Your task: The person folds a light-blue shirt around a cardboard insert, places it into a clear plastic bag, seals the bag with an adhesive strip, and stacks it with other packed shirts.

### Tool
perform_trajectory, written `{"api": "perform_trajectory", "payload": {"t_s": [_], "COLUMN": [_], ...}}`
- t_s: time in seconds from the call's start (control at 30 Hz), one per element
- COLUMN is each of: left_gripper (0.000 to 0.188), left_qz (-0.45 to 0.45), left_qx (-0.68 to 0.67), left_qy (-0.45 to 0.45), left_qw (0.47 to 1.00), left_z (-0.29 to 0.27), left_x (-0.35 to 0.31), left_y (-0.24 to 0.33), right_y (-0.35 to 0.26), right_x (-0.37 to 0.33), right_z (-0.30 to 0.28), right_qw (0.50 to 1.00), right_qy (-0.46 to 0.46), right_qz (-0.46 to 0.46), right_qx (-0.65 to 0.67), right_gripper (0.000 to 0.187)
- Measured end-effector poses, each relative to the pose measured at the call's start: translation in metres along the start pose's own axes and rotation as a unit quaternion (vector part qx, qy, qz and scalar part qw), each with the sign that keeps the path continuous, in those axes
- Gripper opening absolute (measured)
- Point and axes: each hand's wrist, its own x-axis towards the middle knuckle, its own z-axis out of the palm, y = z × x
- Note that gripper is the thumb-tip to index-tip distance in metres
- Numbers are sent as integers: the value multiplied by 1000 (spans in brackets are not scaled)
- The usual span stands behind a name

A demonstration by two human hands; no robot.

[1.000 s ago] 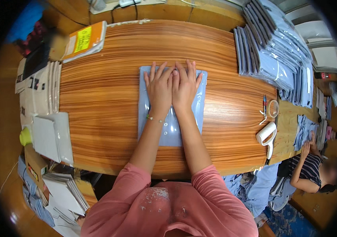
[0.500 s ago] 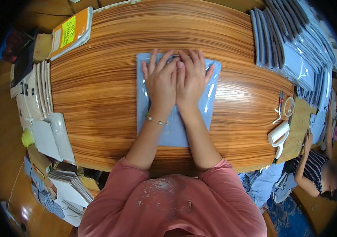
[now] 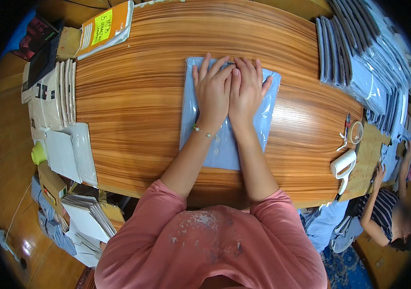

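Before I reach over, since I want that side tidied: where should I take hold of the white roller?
Probably by the slim handle, coming from the table's near edge: it points that way, uncovered, while the thicker end of the white roller lies farther off.

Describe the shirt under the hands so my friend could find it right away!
Look at the wood-grain table. Near its middle, the left hand and right hand rest side by side on a folded light-blue shirt in clear plastic. Unlike the stacked blue garments at right, it lies flat and alone.
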Motion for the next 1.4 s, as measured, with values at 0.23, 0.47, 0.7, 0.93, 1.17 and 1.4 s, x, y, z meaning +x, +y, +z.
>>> {"api": "perform_trajectory", "payload": {"t_s": [0.23,0.47,0.7,0.93,1.17,1.4], "left_gripper": [19,48,64,70,64,61], "left_qz": [2,78,87,99,47,161], "left_qx": [-16,56,103,108,51,41], "left_qy": [27,-48,-78,-67,-138,-316], "left_qw": [999,994,988,987,988,934], "left_z": [9,-36,-32,-48,-92,-175], "left_x": [1,1,-6,-44,-157,-182], "left_y": [-7,-30,-32,-36,-1,-18], "right_y": [5,48,58,48,44,65], "right_x": [2,10,4,-34,-141,-139], "right_z": [4,-37,-34,-45,-112,-200], "right_qw": [1000,994,991,987,988,994], "right_qy": [-1,-37,-83,-75,-141,-103], "right_qz": [-14,-73,-51,-93,-48,19], "right_qx": [-27,-74,-90,-108,-48,-36], "right_gripper": [31,46,50,54,57,64]}}
